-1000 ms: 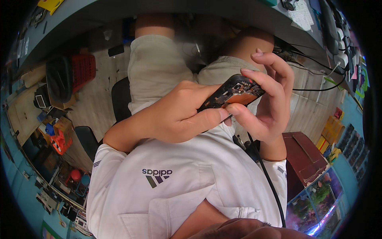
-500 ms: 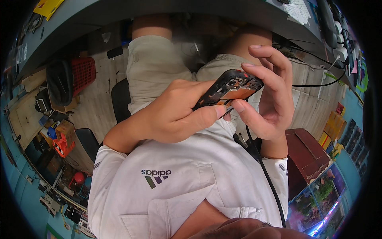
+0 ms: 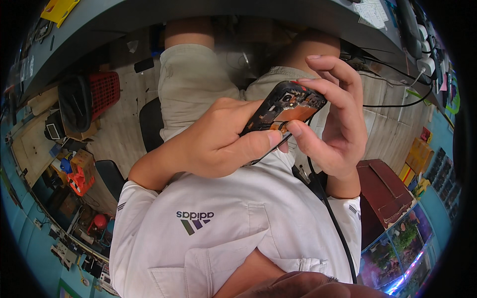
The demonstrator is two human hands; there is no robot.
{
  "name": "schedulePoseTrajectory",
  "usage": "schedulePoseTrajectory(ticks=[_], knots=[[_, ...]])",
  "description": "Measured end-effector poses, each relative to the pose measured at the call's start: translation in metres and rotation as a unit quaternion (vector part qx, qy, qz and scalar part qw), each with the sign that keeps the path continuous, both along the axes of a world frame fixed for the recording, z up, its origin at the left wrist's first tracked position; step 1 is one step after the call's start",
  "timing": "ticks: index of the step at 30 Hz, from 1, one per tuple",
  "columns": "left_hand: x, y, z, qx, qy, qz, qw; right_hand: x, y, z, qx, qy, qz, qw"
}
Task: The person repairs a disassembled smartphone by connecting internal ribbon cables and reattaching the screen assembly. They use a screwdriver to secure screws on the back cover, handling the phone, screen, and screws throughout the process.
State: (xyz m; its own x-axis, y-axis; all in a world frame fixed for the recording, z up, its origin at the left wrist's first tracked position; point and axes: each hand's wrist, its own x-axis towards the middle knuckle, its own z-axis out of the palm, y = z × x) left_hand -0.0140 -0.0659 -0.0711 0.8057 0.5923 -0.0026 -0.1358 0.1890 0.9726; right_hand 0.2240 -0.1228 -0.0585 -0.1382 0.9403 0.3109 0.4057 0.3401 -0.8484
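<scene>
A black phone [image 3: 298, 110] without its back cover is held tilted above my lap. Its bare inside shows a camera module near the upper corner and a copper-coloured sheet. My left hand [image 3: 218, 141] is closed around the left end, its thumb lying along the near edge. At the other end, my right hand [image 3: 343, 116] has its index finger on the top edge and its thumb pressed on the exposed inside near the copper sheet. The right hand's other fingers are curved and raised off the phone. The phone's underside is hidden.
A grey desk [image 3: 149, 12] curves across the far side, with a power strip [image 3: 425, 52] at its right end. A black cable [image 3: 330, 198] runs beside my right arm. A red basket [image 3: 104, 97] stands left, a dark red box [image 3: 382, 193] right.
The phone has tipped slightly and its top edge has risen a little. My right thumb and index finger have shifted slightly left along it. My left hand stays nearly still.
</scene>
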Motion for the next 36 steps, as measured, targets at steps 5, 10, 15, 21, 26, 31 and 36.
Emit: schedulePoseTrajectory(ticks=[5, 10, 15, 21, 26, 31, 36], knots=[[-0.001, -0.001, -0.002, -0.039, 0.014, -0.004, 0.999, -0.002, 0.0, -0.003, -0.01, 0.011, 0.005, 1.0], [-0.002, -0.002, -0.002, -0.017, 0.014, 0.004, 1.0, -0.005, -0.002, -0.002, -0.024, 0.016, 0.006, 1.0], [-0.004, -0.002, -0.003, -0.033, 0.026, -0.004, 0.999, -0.009, -0.005, -0.001, -0.058, 0.036, -0.008, 0.998], [0.005, -0.009, 0.002, -0.204, 0.011, 0.029, 0.978, -0.001, 0.002, -0.007, -0.071, 0.119, 0.017, 0.99], [0.005, -0.007, 0.005, -0.265, -0.016, 0.055, 0.963, 0.006, 0.002, -0.007, -0.093, 0.183, 0.006, 0.979], [0.001, -0.005, 0.007, -0.217, 0.01, 0.049, 0.975, 0.001, 0.0, -0.011, -0.108, 0.169, -0.001, 0.98], [0.004, -0.012, 0.007, -0.235, -0.029, 0.059, 0.97, -0.003, -0.001, -0.012, -0.104, 0.198, -0.012, 0.975]])
